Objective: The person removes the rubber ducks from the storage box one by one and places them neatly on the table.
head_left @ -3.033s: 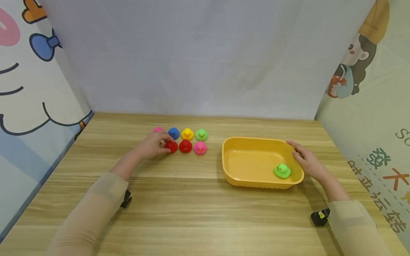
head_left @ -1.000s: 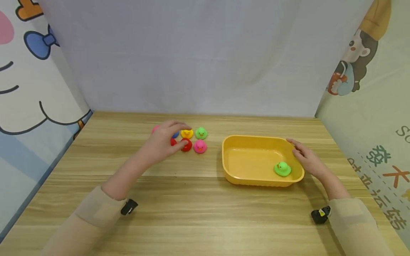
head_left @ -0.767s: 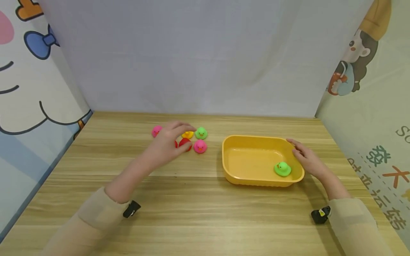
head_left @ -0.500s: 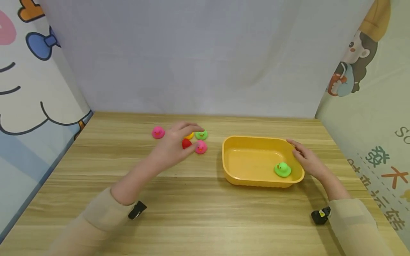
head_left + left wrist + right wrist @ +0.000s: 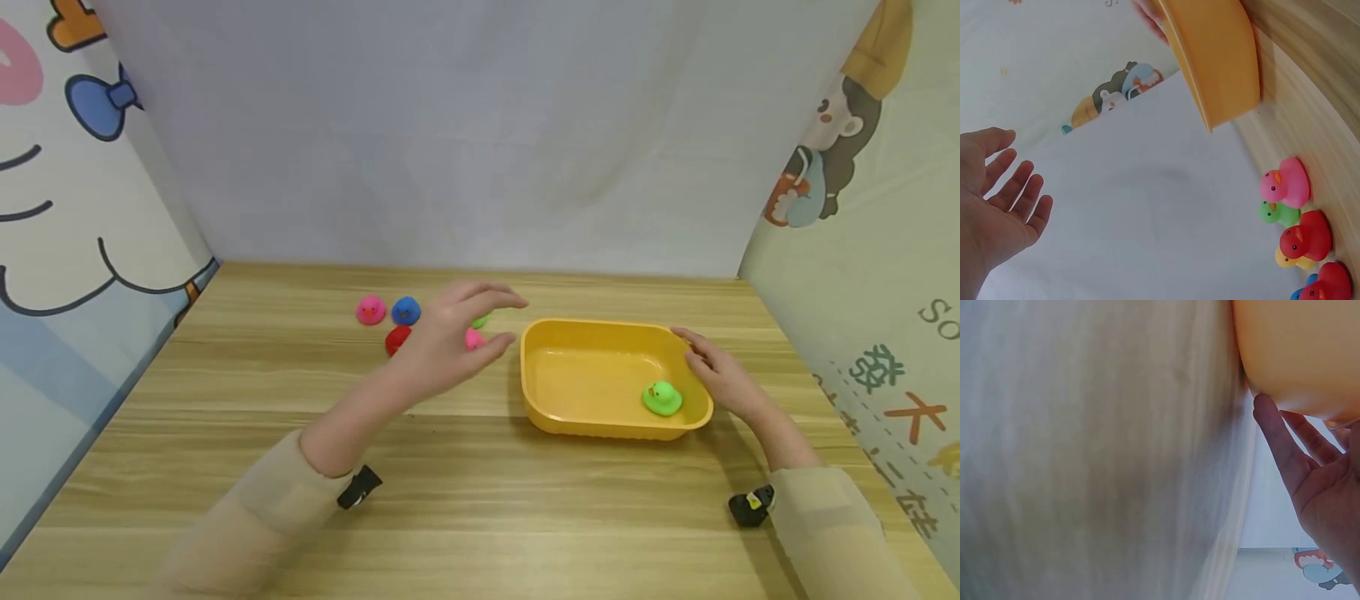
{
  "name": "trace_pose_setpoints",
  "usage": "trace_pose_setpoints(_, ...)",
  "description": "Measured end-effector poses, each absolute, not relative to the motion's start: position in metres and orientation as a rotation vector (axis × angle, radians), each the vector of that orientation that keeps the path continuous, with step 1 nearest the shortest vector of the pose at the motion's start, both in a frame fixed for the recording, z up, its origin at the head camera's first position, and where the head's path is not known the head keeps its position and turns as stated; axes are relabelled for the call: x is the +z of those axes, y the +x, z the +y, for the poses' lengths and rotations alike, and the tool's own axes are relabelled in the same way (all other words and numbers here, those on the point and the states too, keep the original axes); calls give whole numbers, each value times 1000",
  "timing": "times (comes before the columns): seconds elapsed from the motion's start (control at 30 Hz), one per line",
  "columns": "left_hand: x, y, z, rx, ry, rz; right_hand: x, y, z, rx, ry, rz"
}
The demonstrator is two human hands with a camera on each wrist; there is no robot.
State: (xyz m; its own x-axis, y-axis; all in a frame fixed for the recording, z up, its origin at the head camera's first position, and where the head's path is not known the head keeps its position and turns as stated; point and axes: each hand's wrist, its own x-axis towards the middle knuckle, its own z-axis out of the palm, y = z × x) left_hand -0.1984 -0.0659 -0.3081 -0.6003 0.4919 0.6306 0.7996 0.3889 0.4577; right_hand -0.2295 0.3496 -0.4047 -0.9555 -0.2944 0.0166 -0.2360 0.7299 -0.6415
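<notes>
My left hand (image 5: 450, 346) hovers over the right end of the toy duck rows, thumb and fingers spread with nothing between them. In the left wrist view its palm (image 5: 997, 231) is bare. Beneath and beside it stand a red duck (image 5: 398, 340), a blue duck (image 5: 406, 311) and a pink duck (image 5: 371, 310). A yellow duck (image 5: 1294, 259) and a second red duck (image 5: 1307, 236) show in the left wrist view but are hidden by the hand from above. My right hand (image 5: 723, 379) rests against the right end of a yellow bin (image 5: 592, 429), its fingers (image 5: 1279, 434) extended along the outer wall.
A bright green duck (image 5: 662, 398) sits inside the bin at its right end. The wooden table (image 5: 480, 508) ends at a white cloth backdrop (image 5: 480, 150). Printed panels flank both sides. Dark wrist cameras (image 5: 360, 487) are at both cuffs.
From the left red duck, my left hand has moved right across the ducks toward the bin, and its fingers have spread. The ducks keep their places. Bin and right hand have stayed still.
</notes>
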Motion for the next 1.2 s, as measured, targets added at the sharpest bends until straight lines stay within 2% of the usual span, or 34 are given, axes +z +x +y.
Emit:
trace_pose_setpoints(0.43,-306,-208,-39,-1055,-1280,-2260,-404,-230,349,-1008,-449,2852)
trace_pose_setpoints(1.2,-338,-225,24,-1082,-1583,-2406,-403,-228,347,-1037,-455,2827)
